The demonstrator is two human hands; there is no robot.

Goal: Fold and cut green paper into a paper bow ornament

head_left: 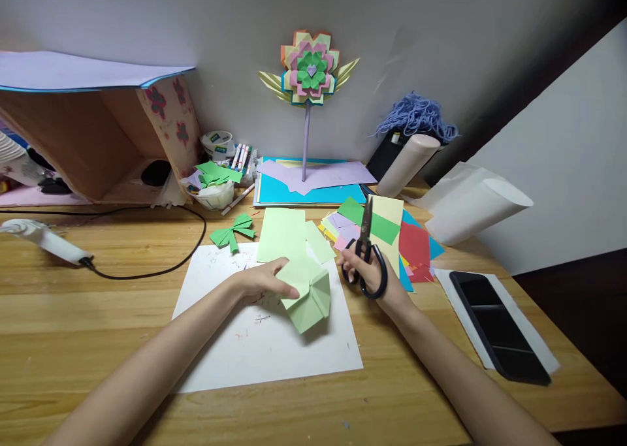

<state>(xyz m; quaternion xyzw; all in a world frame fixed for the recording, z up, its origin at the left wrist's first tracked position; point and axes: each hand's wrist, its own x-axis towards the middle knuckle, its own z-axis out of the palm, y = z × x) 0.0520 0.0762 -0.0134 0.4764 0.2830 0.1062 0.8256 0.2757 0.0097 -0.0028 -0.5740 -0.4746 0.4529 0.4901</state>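
My left hand (264,281) pinches a creased pale green paper (308,296), partly folded, with its thumb on top. This paper hangs over a white sheet (230,358) dotted with small scraps. In my right hand (369,273) is a pair of black-handled scissors (365,237), blades pointing up and closed, away from the paper. Behind my left hand lie a flat pale green sheet (281,230) and a narrower pale green piece (321,240). A dark green paper bow (234,232) rests at the white sheet's far left corner.
A layered paper flower (311,70) stands at the back. Coloured paper scraps (416,243) lie beyond my right hand. On the right are a phone (499,328) and paper rolls (477,211). A glue gun (49,240) with a black cord and an open box (98,132) occupy the left.
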